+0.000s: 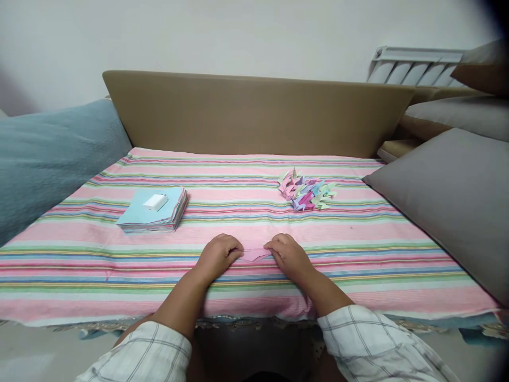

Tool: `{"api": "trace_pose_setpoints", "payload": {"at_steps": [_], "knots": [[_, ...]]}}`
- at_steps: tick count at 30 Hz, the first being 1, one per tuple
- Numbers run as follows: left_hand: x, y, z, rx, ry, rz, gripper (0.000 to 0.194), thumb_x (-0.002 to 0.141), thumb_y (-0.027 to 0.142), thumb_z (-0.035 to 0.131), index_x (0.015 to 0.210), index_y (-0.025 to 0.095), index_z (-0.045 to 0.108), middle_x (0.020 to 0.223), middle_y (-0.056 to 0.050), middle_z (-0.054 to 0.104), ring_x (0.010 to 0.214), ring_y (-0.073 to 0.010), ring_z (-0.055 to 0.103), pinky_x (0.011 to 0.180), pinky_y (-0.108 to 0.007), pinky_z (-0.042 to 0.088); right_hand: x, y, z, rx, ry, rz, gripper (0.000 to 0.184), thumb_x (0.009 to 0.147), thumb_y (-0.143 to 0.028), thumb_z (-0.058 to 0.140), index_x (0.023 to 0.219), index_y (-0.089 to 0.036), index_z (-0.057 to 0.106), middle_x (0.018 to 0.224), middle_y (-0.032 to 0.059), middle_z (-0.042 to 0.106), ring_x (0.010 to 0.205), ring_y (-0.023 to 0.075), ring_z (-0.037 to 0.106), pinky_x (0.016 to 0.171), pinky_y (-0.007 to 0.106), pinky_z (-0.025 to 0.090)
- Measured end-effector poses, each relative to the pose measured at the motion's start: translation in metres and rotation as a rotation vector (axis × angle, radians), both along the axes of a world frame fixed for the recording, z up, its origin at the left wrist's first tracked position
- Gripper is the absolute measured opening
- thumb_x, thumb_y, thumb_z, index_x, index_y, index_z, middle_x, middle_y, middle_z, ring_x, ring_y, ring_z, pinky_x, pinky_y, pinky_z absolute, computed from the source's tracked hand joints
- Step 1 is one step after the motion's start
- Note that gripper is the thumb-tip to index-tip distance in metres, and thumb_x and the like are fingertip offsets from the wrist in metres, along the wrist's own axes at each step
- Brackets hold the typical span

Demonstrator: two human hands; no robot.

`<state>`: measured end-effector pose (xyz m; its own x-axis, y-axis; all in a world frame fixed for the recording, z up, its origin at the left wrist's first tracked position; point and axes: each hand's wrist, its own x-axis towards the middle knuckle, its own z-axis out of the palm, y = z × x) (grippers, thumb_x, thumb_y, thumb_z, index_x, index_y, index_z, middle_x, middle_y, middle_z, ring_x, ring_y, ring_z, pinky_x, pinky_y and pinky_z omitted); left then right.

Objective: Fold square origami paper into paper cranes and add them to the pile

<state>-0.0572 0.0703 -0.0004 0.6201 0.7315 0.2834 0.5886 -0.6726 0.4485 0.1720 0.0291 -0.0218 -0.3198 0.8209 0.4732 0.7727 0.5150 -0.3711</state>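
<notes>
A small folded piece of pink paper (255, 255) is stretched between my two hands, just above or on the striped cloth. My left hand (220, 257) pinches its left end between thumb and fingers. At the other end, my right hand (289, 255) is closed on the paper in the same way. The paper's middle shows a shallow point facing me; its ends are hidden under my fingertips. Beyond my right hand lies a cluster of folded paper cranes (306, 191) in pink, purple, green and blue.
To the left, a stack of coloured paper squares (133, 212) carries a small white block (155, 202). Pink striped cloth (222, 212) covers the surface. A blue cushion (59, 159) borders the left, grey cushions (445, 180) the right, and a brown backrest (254, 114) the far side.
</notes>
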Motion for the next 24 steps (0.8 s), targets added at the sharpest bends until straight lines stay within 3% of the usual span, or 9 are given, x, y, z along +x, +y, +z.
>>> {"api": "trace_pose_setpoints", "payload": {"at_steps": [3, 6, 12, 24], "knots": [[-0.001, 0.000, 0.000, 0.006, -0.001, -0.001, 0.005, 0.079, 0.022, 0.060, 0.075, 0.020, 0.062, 0.077, -0.001, 0.066, 0.076, -0.0159, 0.056, 0.073, -0.029, 0.041, -0.009, -0.007, 0.007, 0.083, 0.006, 0.010, 0.026, 0.085, -0.013, 0.043, 0.101, -0.018, 0.062, 0.102, 0.0087, 0.062, 0.096, 0.0206, 0.052, 0.086, 0.037, 0.041], [0.000, -0.001, -0.001, 0.012, 0.003, -0.002, 0.005, 0.079, 0.023, 0.060, 0.076, 0.020, 0.062, 0.077, -0.001, 0.066, 0.077, -0.0158, 0.056, 0.073, -0.029, 0.041, -0.018, -0.015, 0.010, 0.153, -0.102, 0.129, 0.027, 0.086, -0.020, 0.046, 0.110, -0.021, 0.058, 0.120, 0.0067, 0.058, 0.114, 0.0226, 0.045, 0.100, 0.044, 0.027], [0.000, -0.001, 0.000, 0.021, 0.008, -0.006, 0.005, 0.080, 0.023, 0.060, 0.077, 0.020, 0.063, 0.079, -0.001, 0.067, 0.078, -0.0159, 0.057, 0.074, -0.029, 0.042, -0.017, -0.017, 0.001, 0.138, -0.145, 0.121, 0.019, 0.083, -0.023, 0.051, 0.097, -0.027, 0.063, 0.113, -0.0001, 0.063, 0.113, 0.0237, 0.046, 0.104, 0.052, 0.009], [-0.010, 0.000, -0.001, 0.027, 0.023, -0.018, 0.011, 0.082, 0.024, 0.055, 0.081, 0.020, 0.064, 0.082, -0.002, 0.068, 0.081, -0.0170, 0.058, 0.077, -0.031, 0.043, -0.014, -0.018, 0.005, 0.050, -0.203, 0.179, 0.027, 0.079, -0.015, 0.050, 0.099, -0.028, 0.062, 0.112, 0.0020, 0.062, 0.107, 0.0214, 0.050, 0.103, 0.051, 0.012]]}}
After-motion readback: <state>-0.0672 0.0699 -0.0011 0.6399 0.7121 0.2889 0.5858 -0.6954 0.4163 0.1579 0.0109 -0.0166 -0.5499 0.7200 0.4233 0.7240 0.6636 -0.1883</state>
